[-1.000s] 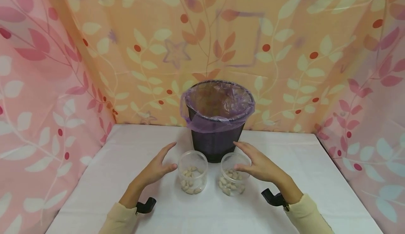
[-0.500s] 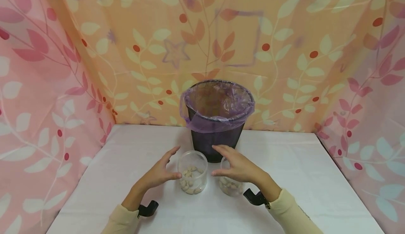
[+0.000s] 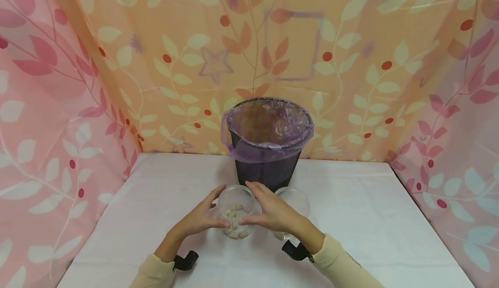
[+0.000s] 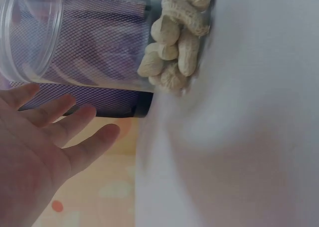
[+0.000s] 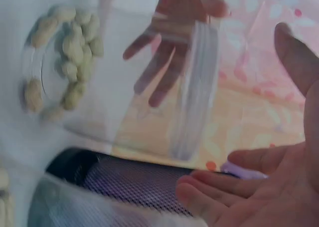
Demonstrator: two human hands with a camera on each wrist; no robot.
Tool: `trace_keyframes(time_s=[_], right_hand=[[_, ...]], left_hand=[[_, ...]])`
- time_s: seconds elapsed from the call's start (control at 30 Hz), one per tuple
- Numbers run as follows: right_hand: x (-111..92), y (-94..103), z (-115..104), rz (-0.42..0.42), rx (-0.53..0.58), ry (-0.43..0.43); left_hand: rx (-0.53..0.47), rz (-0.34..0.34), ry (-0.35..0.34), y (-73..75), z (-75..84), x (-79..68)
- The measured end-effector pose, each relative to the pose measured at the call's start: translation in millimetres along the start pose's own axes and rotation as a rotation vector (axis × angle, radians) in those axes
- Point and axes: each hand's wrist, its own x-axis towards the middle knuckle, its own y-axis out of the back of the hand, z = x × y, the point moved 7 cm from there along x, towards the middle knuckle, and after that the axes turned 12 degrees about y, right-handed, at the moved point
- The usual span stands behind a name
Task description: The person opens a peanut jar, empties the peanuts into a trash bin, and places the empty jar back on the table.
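Observation:
A clear plastic jar (image 3: 246, 195) with peanuts (image 4: 172, 42) in its bottom stands upright between my two hands in the head view. On its left, my left hand (image 3: 198, 215) has its fingers spread; touching is hard to tell there. My right hand (image 3: 276, 213) hovers at the jar's right side, fingers extended and thumb in front. In the right wrist view this hand's fingers (image 5: 219, 187) are apart from the jar. A second clear jar (image 3: 299, 198) stands to the right, partly hidden behind my right hand and wrist; a few peanuts show at its base.
Just behind the jars stands a black mesh wastebasket (image 3: 265, 173) lined with a purple plastic bag (image 3: 269, 153). White cloth (image 3: 351, 218) covers the table. Floral curtains (image 3: 187, 84) enclose the back and both sides.
My right hand has moved left, past the right jar, to the left jar's right side. My left hand has shifted slightly right toward the same jar. Both jars stay in place.

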Motion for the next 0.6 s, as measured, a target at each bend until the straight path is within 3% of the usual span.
trace_keyframes(time_s=[0.27, 0.6], right_hand=[[2, -14.1, -2, 0.069, -0.007, -0.036], [-4, -38.4, 5, 0.191, 0.078, -0.168]], left_hand=[[-0.056, -0.056, 0.018, -8.0, -3.3, 4.7], [-0.117, -0.064, -0.004, -10.9, -8.5, 5.7]])
